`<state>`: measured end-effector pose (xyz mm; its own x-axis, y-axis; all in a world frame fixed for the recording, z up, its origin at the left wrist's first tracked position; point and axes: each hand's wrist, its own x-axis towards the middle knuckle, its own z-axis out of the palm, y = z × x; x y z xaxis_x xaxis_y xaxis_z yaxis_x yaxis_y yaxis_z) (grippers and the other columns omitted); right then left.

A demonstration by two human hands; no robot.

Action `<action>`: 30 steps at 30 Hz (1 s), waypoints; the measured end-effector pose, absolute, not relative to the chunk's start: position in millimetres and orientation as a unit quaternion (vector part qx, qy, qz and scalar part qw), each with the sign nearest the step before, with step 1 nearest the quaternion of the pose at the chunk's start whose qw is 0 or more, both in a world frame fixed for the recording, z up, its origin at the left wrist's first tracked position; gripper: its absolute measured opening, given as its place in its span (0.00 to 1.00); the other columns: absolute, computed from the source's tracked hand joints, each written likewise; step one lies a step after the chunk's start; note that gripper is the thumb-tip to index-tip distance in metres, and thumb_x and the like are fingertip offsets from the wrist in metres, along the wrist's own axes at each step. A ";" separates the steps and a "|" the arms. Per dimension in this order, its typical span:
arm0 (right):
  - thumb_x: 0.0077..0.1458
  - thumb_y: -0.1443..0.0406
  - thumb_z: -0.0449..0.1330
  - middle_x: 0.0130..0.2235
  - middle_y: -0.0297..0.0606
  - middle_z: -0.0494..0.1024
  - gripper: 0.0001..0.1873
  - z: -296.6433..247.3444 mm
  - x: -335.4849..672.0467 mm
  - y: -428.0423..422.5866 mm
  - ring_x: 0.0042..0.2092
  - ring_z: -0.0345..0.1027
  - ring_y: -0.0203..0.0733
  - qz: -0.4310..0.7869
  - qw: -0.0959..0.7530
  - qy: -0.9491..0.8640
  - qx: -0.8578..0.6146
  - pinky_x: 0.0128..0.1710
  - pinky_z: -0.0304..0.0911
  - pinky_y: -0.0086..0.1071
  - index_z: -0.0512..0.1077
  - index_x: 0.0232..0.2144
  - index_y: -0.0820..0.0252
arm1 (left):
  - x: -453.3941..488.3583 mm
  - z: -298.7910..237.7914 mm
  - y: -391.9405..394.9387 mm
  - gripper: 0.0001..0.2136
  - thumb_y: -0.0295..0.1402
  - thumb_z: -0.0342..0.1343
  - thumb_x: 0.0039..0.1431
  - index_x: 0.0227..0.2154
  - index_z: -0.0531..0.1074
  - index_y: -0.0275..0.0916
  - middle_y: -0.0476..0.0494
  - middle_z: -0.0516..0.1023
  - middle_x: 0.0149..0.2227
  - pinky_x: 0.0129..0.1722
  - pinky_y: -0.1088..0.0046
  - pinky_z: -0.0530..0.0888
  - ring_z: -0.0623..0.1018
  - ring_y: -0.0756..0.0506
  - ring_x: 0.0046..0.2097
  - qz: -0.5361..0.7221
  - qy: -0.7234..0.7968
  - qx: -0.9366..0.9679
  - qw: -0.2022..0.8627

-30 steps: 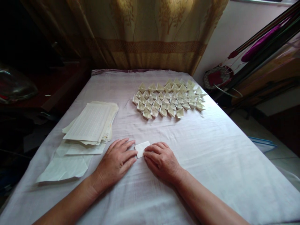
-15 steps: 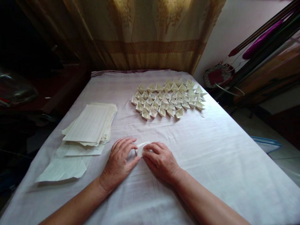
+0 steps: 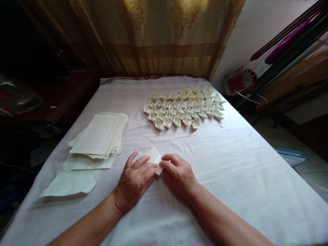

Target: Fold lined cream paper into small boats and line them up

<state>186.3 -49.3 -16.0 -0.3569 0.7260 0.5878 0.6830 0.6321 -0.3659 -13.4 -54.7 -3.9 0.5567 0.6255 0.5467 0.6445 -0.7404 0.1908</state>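
Note:
A small folded piece of white paper [image 3: 154, 155] lies between my hands on the white cloth, one corner pointing away from me. My left hand [image 3: 137, 176] grips its left side, thumb and fingers on the paper. On the right side, my right hand [image 3: 178, 172] pinches the paper's edge between thumb and fingers. Part of the paper is hidden under the fingertips. Beyond my hands, several folded paper boats [image 3: 179, 107] stand close together in rows.
A stack of lined paper sheets [image 3: 96, 135] lies to the left, with a loose crumpled sheet [image 3: 69, 184] at its near end. The cloth-covered table [image 3: 230, 184] meets a curtain [image 3: 153, 41] at the back. A bag [image 3: 238, 82] hangs beyond the right edge.
The folded paper has turned and opened into a wider, diamond-like shape. My left hand has shifted right, its thumb moving onto the paper; my right hand stays nearly in place.

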 end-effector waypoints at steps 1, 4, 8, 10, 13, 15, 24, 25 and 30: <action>0.57 0.74 0.53 0.38 0.42 0.77 0.10 -16.9 187.4 -47.7 0.38 0.71 0.41 0.030 0.371 -0.824 -0.427 0.39 0.69 0.31 0.73 0.34 0.58 | -14.2 -3.3 -54.3 0.04 0.28 0.56 0.64 0.37 0.75 0.42 0.51 0.83 0.42 0.66 0.55 0.55 0.77 0.44 0.52 -0.297 -0.363 -0.883 0.016; 0.57 0.74 0.53 0.40 0.43 0.77 0.11 -19.9 190.6 -42.8 0.40 0.72 0.42 0.042 0.362 -0.821 -0.440 0.41 0.70 0.33 0.73 0.35 0.58 | -18.6 -2.8 -52.0 0.05 0.30 0.55 0.64 0.36 0.76 0.43 0.50 0.82 0.44 0.66 0.53 0.55 0.75 0.43 0.55 -0.274 -0.375 -0.886 0.006; 0.56 0.75 0.54 0.41 0.43 0.78 0.10 -19.8 194.5 -40.8 0.46 0.70 0.46 0.056 0.338 -0.834 -0.433 0.48 0.69 0.38 0.73 0.36 0.59 | -25.0 -3.5 -48.4 0.08 0.29 0.53 0.65 0.38 0.77 0.44 0.50 0.81 0.47 0.66 0.51 0.54 0.73 0.41 0.57 -0.255 -0.375 -0.891 -0.012; 0.55 0.74 0.56 0.43 0.43 0.78 0.10 -17.5 197.0 -42.4 0.50 0.69 0.48 0.059 0.319 -0.841 -0.433 0.51 0.67 0.41 0.74 0.38 0.59 | -26.6 -3.9 -47.5 0.08 0.29 0.52 0.65 0.39 0.77 0.43 0.49 0.81 0.47 0.65 0.51 0.55 0.73 0.41 0.57 -0.246 -0.373 -0.894 -0.018; 0.55 0.71 0.58 0.49 0.44 0.76 0.14 -13.3 201.4 -46.0 0.56 0.64 0.52 0.057 0.281 -0.855 -0.432 0.54 0.64 0.47 0.74 0.45 0.57 | -27.1 -4.8 -47.6 0.09 0.29 0.51 0.66 0.41 0.76 0.43 0.48 0.81 0.47 0.65 0.51 0.56 0.73 0.41 0.56 -0.234 -0.375 -0.897 -0.026; 0.55 0.69 0.60 0.52 0.42 0.75 0.17 -10.9 204.1 -47.4 0.59 0.61 0.54 0.057 0.265 -0.864 -0.424 0.55 0.61 0.50 0.75 0.47 0.53 | -27.0 -6.0 -48.1 0.09 0.30 0.51 0.66 0.42 0.76 0.42 0.47 0.81 0.48 0.65 0.52 0.56 0.73 0.41 0.56 -0.231 -0.376 -0.897 -0.034; 0.59 0.65 0.62 0.48 0.39 0.78 0.08 -9.9 208.2 -43.1 0.52 0.67 0.48 0.117 0.266 -0.863 -0.413 0.50 0.62 0.44 0.78 0.41 0.51 | -28.2 -5.3 -51.2 0.11 0.30 0.51 0.66 0.47 0.76 0.44 0.48 0.80 0.50 0.64 0.52 0.56 0.73 0.41 0.55 -0.213 -0.378 -0.901 -0.028; 0.60 0.65 0.61 0.47 0.39 0.78 0.07 -10.8 207.4 -42.5 0.50 0.68 0.46 0.128 0.274 -0.858 -0.415 0.49 0.63 0.42 0.78 0.40 0.52 | -28.2 -4.2 -51.9 0.12 0.30 0.51 0.66 0.47 0.76 0.44 0.48 0.80 0.50 0.64 0.52 0.56 0.73 0.41 0.55 -0.210 -0.377 -0.902 -0.024; 0.62 0.64 0.59 0.35 0.36 0.78 0.08 -15.7 198.4 -40.3 0.39 0.69 0.40 0.163 0.304 -0.822 -0.453 0.42 0.62 0.37 0.76 0.31 0.56 | -26.9 -0.8 -54.9 0.13 0.29 0.50 0.66 0.49 0.76 0.45 0.47 0.80 0.48 0.62 0.57 0.62 0.74 0.43 0.53 -0.208 -0.384 -0.899 -0.019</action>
